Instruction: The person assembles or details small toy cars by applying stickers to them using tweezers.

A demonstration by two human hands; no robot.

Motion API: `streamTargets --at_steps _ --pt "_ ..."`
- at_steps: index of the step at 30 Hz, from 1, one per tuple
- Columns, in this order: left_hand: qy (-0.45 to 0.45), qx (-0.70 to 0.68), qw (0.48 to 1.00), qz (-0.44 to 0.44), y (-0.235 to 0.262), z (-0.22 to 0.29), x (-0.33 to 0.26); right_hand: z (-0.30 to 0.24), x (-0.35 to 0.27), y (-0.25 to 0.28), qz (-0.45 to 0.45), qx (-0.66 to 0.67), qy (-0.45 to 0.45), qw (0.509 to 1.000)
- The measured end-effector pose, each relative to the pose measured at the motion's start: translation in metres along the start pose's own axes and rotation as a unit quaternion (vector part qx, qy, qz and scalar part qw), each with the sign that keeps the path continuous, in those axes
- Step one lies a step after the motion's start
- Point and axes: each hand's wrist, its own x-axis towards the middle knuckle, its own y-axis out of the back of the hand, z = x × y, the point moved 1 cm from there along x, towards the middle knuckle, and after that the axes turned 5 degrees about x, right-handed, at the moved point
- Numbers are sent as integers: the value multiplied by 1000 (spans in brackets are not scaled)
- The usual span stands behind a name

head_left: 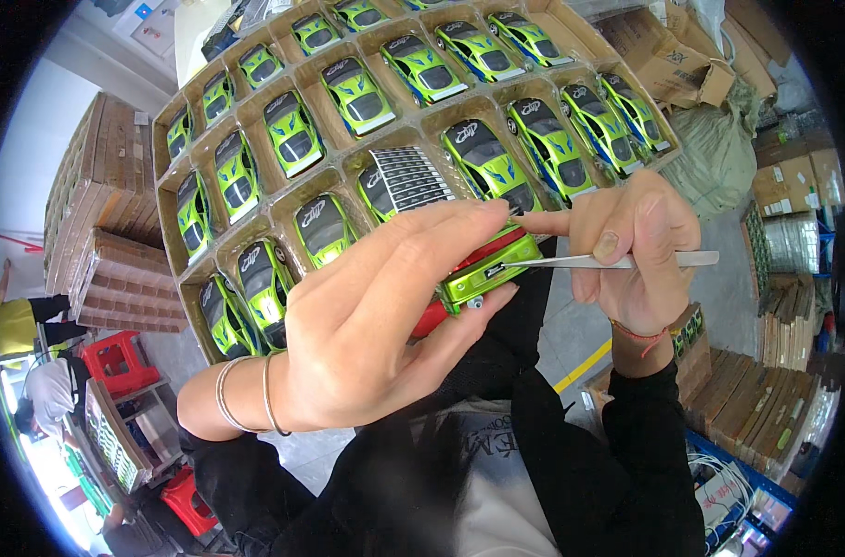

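Note:
My left hand [376, 306] is closed around a green toy car [524, 249] with red parts, its end turned toward my right hand. My right hand [640, 237] pinches metal tweezers [693, 260], whose points reach the end face of the car. By the points sits a small dark mark or label [494, 272]; I cannot tell whether the tweezers grip it. My right index finger stretches toward the top of the car. Beyond my hands, a sheet of dark strip stickers [411, 178] lies over one of the green toy cars in a compartment tray [167, 176].
The tray holds several rows of green cars with black and blue markings. Stacked cardboard trays [116, 232] stand at the left, beside red stools [118, 362]. Cartons [668, 56] and flat cardboard stacks [761, 399] stand at the right. People work at the far left.

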Motion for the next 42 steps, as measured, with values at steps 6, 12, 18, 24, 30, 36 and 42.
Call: streamTargets --at_steps 6,12,18,24,30,36,42 --pt "-68 -3 997 25 -4 -7 -3 1 3 -1 3 5 8 1000" --pt "-62 23 998 -10 1 -6 -3 0 2 -2 1 1 14 1000" --pt "-69 16 996 -44 14 -1 13 -14 4 9 102 44 74 991" --pt "-170 89 973 130 -52 -14 126 -22 -13 53 284 73 148 944" --pt "-243 118 947 174 -173 -84 236 -13 -41 71 308 99 113 939" --pt "-194 214 957 29 -240 -144 248 -9 -53 94 321 111 82 937" --pt "-178 149 972 -44 -174 -145 222 2 -49 96 261 105 64 958"
